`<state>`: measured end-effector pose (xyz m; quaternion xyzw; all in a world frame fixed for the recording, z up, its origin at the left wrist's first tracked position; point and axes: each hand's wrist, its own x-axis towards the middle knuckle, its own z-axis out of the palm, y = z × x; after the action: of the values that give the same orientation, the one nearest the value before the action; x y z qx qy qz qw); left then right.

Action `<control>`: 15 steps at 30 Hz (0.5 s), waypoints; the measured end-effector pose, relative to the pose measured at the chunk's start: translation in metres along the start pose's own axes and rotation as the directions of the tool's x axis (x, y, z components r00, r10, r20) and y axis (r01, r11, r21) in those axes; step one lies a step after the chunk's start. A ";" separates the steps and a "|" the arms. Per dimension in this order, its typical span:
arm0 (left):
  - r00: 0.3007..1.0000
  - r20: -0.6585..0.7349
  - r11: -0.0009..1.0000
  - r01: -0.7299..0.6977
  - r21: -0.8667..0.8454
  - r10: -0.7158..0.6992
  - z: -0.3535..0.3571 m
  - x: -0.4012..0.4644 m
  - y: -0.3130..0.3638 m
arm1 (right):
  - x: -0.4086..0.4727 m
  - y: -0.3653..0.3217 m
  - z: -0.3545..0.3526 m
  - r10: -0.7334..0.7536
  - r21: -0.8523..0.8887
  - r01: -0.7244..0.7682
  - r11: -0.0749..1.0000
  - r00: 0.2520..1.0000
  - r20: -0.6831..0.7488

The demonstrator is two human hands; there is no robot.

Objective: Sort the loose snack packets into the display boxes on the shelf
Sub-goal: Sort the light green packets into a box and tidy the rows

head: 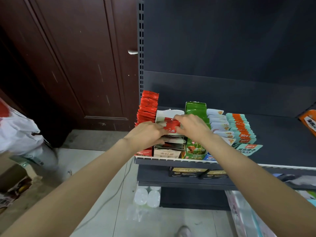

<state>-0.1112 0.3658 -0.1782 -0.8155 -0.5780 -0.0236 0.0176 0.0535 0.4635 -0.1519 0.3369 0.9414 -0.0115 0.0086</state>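
Both hands meet over one box on the shelf. The left hand (147,132) is curled, with its fingers on the left end of a red and white packet (171,127). The right hand (193,126) pinches the top and right end of the same packet. So the two hands grip it together, and it sits just above the white box (168,152), over the other packets (172,144) that lie flat inside (those look grey and white, but the print is too small to read).

Just left of the white box stands a tall row of red packets (147,108) in a red box (144,152). Just right of it is a green box (195,151) with green packets (196,108) standing in it. Next come a row of white packets (219,124) and then a row of teal and orange packets (241,129). All of them sit on the dark shelf (282,134), close to its front edge.

At the far right edge is part of an orange box (308,121). On the shelf below lie dark boxes with gold letters (188,172). To the left is a brown door (77,65) and a white plastic bag (15,129).
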 end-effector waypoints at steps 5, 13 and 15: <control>0.997 0.080 0.995 0.000 0.104 -0.008 -0.003 0.012 0.007 | 0.000 -0.001 0.003 -0.050 -0.035 0.052 0.998 0.998 0.041; 0.988 0.137 0.988 0.093 -0.123 -0.076 0.004 0.017 -0.002 | 0.004 -0.003 -0.006 -0.036 0.025 0.035 0.999 0.999 0.025; 0.985 0.162 0.992 0.076 -0.096 -0.060 0.001 0.017 -0.002 | 0.005 -0.003 -0.006 -0.038 0.040 0.037 0.999 0.999 0.025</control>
<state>-0.1075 0.3831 -0.1785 -0.7943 -0.6032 0.0115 -0.0711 0.0481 0.4645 -0.1458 0.3193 0.9469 -0.0346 0.0139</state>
